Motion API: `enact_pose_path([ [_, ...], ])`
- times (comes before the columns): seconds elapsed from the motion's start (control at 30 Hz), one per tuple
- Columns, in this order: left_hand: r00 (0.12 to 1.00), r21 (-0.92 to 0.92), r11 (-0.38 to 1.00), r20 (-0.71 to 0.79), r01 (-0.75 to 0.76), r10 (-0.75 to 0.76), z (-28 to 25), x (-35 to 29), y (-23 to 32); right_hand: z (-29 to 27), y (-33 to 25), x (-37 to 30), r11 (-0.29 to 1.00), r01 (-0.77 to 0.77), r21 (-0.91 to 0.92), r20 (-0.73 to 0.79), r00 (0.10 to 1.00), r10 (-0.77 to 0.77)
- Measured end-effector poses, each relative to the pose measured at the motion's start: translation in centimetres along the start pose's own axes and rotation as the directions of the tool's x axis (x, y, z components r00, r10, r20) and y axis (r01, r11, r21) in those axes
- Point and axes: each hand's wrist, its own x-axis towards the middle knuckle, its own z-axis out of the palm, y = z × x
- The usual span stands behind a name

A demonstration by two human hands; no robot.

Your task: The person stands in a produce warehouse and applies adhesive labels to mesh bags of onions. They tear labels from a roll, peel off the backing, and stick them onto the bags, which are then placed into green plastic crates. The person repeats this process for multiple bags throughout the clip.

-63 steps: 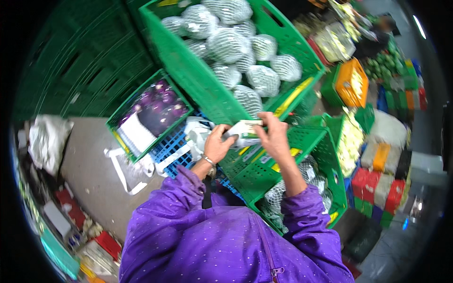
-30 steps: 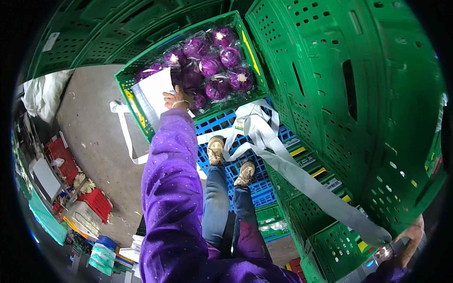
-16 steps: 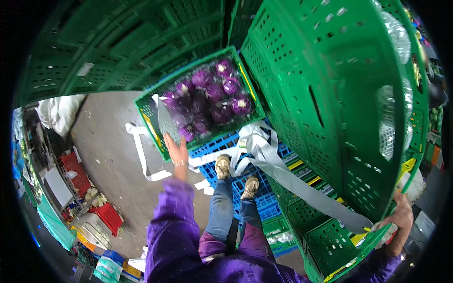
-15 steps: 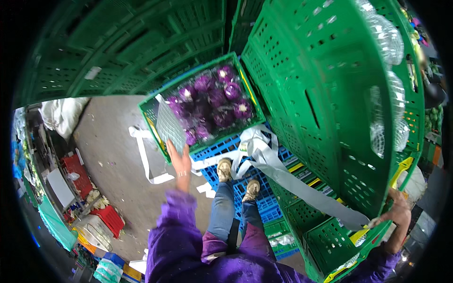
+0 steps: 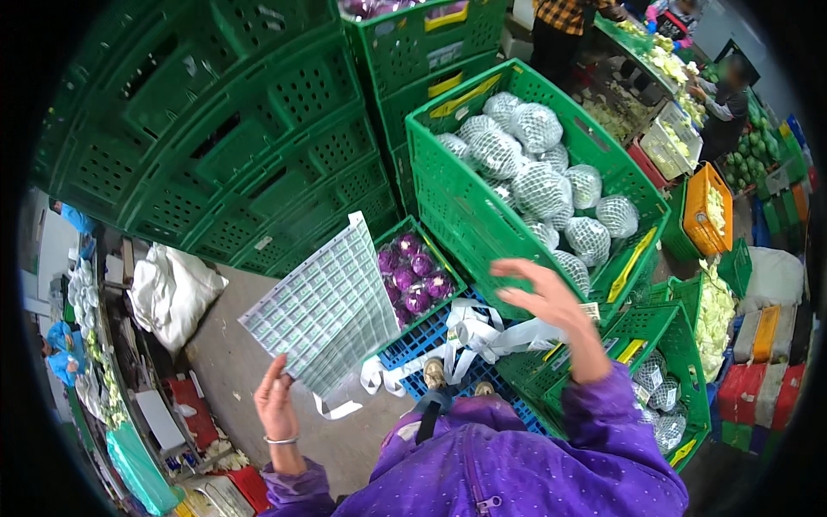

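Observation:
My left hand (image 5: 277, 405) pinches the lower corner of a large sheet of small printed labels (image 5: 323, 302), raised in front of a green crate of purple cabbages (image 5: 415, 277). The cabbages show pale cut stems and lie under clear film; the sheet hides part of them. My right hand (image 5: 551, 302), slightly blurred, is in the air by the near side of a tall green crate (image 5: 482, 185). Its fingers are apart and nothing shows between them. Inside that crate are several round heads in white foam nets (image 5: 541, 188).
Stacked green crates (image 5: 258, 164) wall off the left and back. Loose white strapping (image 5: 474, 332) lies on a blue pallet (image 5: 413, 349) near my feet. A lower crate (image 5: 689, 345) holds more netted heads. Co-workers (image 5: 732, 95) stand at a vegetable-covered table at the far right.
My left hand has lifted the label sheet off the cabbage crate. My right hand has left the tall crate's near corner and moved inward. The view has shifted, showing the netted heads from above.

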Motion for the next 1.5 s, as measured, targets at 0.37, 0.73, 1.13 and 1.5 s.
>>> enact_pose_path([
  [0.37, 0.988, -0.422, 0.903, 0.153, 0.08, -0.017, -1.4, 2.0, 4.8, 12.7, 2.8, 4.7, 0.502, -0.297, 0.813, 0.332, 0.943, 0.02],
  [0.73, 0.96, -0.306, 0.937, 0.266, 0.169, -0.087, 4.2, 7.5, 3.2, 8.0, -2.3, -1.0, 0.476, -0.093, 0.875, 0.085, 0.996, 0.039],
  [1.13, 0.783, -0.009, 0.947, 0.565, 0.32, -0.259, 22.4, -5.3, -4.0, 5.1, -2.9, -5.6, 0.19, 0.658, 0.729, -0.683, 0.68, 0.267],
  [1.5, 0.772, 0.21, 0.822, 0.522, -0.529, 0.363, 28.4, -2.6, -3.6, 6.7, -1.9, -13.3, 0.218, 0.746, 0.629, -0.774, 0.576, 0.262],
])
